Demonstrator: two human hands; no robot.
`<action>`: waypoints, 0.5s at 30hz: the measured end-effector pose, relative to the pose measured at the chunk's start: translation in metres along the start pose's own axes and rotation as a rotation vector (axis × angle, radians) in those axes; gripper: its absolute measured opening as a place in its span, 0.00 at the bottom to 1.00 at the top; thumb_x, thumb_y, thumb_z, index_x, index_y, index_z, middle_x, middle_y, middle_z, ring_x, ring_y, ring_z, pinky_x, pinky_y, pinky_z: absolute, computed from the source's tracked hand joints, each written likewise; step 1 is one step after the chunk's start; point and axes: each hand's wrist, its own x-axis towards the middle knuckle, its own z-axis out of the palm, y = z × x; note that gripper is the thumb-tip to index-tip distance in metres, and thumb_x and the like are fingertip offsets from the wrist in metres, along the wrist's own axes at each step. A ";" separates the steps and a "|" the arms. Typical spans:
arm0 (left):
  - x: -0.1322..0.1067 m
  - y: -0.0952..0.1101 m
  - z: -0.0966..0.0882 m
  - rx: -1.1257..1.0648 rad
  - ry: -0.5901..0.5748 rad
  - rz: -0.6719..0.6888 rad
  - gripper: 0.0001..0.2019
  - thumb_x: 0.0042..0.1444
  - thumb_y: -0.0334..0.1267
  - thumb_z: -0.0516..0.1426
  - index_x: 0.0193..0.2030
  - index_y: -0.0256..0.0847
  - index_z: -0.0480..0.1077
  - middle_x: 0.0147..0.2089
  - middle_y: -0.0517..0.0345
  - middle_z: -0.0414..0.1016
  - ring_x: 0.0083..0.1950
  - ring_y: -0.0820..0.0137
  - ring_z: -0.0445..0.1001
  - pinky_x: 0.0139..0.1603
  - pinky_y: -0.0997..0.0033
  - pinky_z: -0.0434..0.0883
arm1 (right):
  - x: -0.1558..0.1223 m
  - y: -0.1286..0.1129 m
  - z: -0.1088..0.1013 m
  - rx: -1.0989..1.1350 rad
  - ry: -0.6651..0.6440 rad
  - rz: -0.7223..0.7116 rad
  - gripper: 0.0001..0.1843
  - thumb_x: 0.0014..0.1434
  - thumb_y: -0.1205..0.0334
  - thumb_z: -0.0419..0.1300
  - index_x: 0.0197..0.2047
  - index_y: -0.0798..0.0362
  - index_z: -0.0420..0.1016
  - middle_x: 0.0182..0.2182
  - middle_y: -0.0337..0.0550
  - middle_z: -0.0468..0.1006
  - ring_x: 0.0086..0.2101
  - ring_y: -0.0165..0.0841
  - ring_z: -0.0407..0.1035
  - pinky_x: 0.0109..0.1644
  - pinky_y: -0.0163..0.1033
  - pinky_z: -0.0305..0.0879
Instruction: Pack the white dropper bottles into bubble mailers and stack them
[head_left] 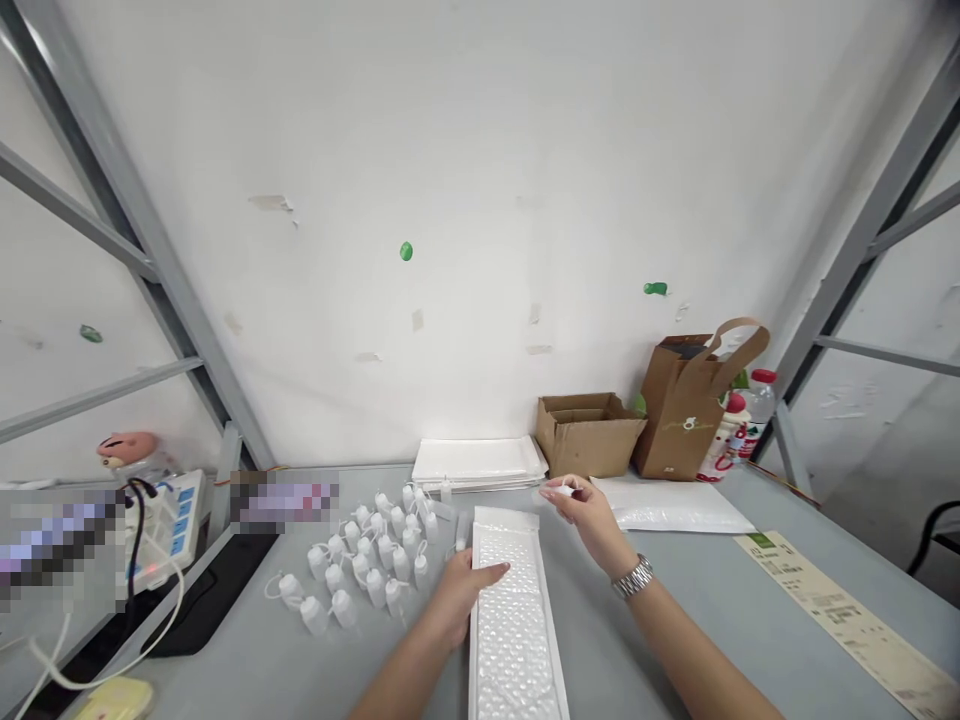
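A long white bubble mailer (514, 620) lies lengthwise on the grey table in front of me. My left hand (461, 592) rests on its left edge, thumb flat across the bubbled face, fingers curled round the side. My right hand (589, 515) hovers over the mailer's far end, wearing a metal watch, and pinches a small white plastic piece (564, 490) between thumb and fingertips. Several small white squeeze bottles (367, 560) with tethered caps stand and lie in a cluster just left of the mailer.
A stack of white mailers (476, 462) lies by the wall, another mailer (675, 505) to the right. An open cardboard box (586, 432), a brown paper bag (686, 405) and drink bottles (754, 410) stand behind. A power strip (169, 520) with cables sits at left; a label strip (847, 615) at right.
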 end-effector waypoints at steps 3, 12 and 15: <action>0.002 0.000 0.000 -0.008 -0.019 -0.010 0.25 0.30 0.44 0.68 0.36 0.31 0.73 0.35 0.45 0.78 0.39 0.57 0.75 0.43 0.62 0.67 | -0.002 0.002 0.006 -0.108 -0.148 -0.018 0.21 0.47 0.42 0.60 0.31 0.54 0.73 0.18 0.33 0.61 0.20 0.26 0.53 0.24 0.33 0.51; 0.001 -0.002 0.001 0.126 0.035 0.034 0.22 0.27 0.43 0.69 0.30 0.32 0.74 0.31 0.48 0.78 0.33 0.61 0.75 0.36 0.66 0.68 | -0.002 0.009 0.003 -0.441 -0.197 -0.225 0.27 0.58 0.41 0.45 0.31 0.53 0.76 0.27 0.40 0.63 0.30 0.32 0.62 0.38 0.39 0.61; 0.003 -0.001 0.001 0.129 0.071 0.041 0.22 0.26 0.43 0.69 0.29 0.32 0.74 0.29 0.50 0.78 0.31 0.62 0.74 0.33 0.66 0.68 | -0.001 0.010 0.001 -0.424 -0.283 -0.181 0.28 0.59 0.41 0.44 0.32 0.53 0.77 0.28 0.40 0.62 0.27 0.30 0.62 0.36 0.38 0.63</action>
